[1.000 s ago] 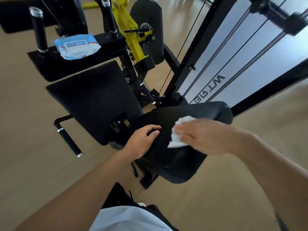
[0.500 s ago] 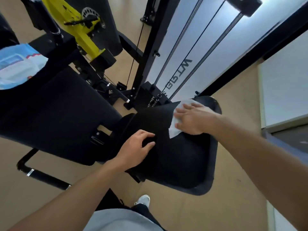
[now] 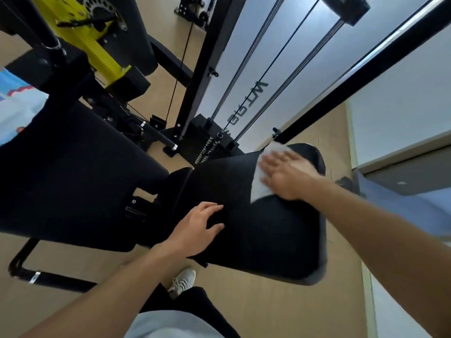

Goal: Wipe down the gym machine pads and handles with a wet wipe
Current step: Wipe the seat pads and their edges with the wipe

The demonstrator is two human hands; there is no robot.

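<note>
While the right hand (image 3: 288,176) lies flat with straight fingers on the white wipe (image 3: 260,184), pressing it against the far end of the black seat pad (image 3: 268,230), the left hand (image 3: 195,230) rests on the pad's near left side, fingers loosely bent and thumb spread, grasping nothing. Part of the wipe shows beyond the fingertips and part below the palm, where it comes to a point on the pad; the middle is hidden under the hand. A larger black back pad (image 3: 68,176) sits to the left of the seat pad, the two parted by a narrow gap with a bracket. At the left edge a blue and white pack (image 3: 17,111), probably the wipe pack though it is cut off by the frame, lies on a black surface above the back pad. A yellow arm (image 3: 90,42) of the machine stands at the upper left, and thin cables and guide rods (image 3: 246,62) run up in front of a pale panel. A black handle (image 3: 48,279) with a silver band juts out at the lower left, above the tan floor (image 3: 268,313). One white shoe (image 3: 183,281) shows between the forearms.
</note>
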